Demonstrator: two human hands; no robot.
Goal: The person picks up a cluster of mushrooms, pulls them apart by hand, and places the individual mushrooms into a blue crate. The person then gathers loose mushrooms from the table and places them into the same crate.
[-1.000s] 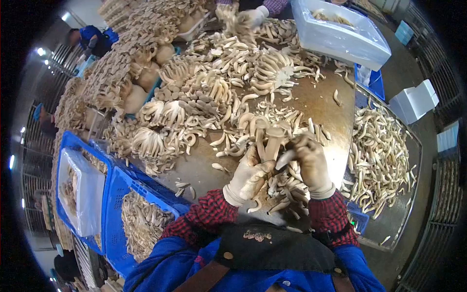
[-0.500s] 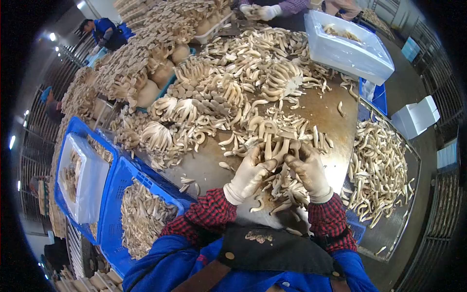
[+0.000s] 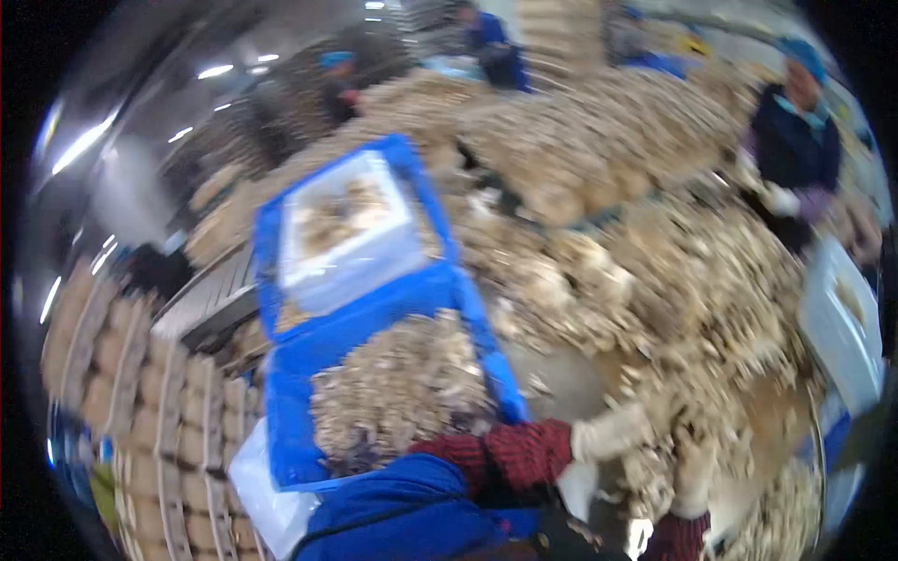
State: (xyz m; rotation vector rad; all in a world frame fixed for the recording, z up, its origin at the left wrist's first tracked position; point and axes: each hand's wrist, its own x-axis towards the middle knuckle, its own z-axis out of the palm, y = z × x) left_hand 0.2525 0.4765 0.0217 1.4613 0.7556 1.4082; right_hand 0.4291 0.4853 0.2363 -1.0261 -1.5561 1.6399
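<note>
The whole view is smeared by motion. My left hand [image 3: 613, 433], in a white glove, reaches over the metal table [image 3: 569, 381] beside a heap of pale mushrooms [image 3: 697, 388]. Lower down, close to the front of the same heap, my right hand [image 3: 694, 477] appears as a blurred white glove. Neither hand's fingers can be made out, and whether anything is in them is hidden by the blur. Left of my left arm stands a blue crate [image 3: 505, 379] holding loose mushrooms [image 3: 402, 383].
A white foam box [image 3: 360, 271] sits in another blue crate [image 3: 265, 252]. Mushroom clusters [image 3: 599, 140] are piled behind the table. A co-worker [image 3: 795, 140] stands at the far right, near a translucent bin [image 3: 842, 323]. Stacked racks [image 3: 140, 402] fill the left side.
My view has swung left, so the blue crates now lie near the middle and my hands at lower right. Mushroom stems visible between my hands before are lost in blur.
</note>
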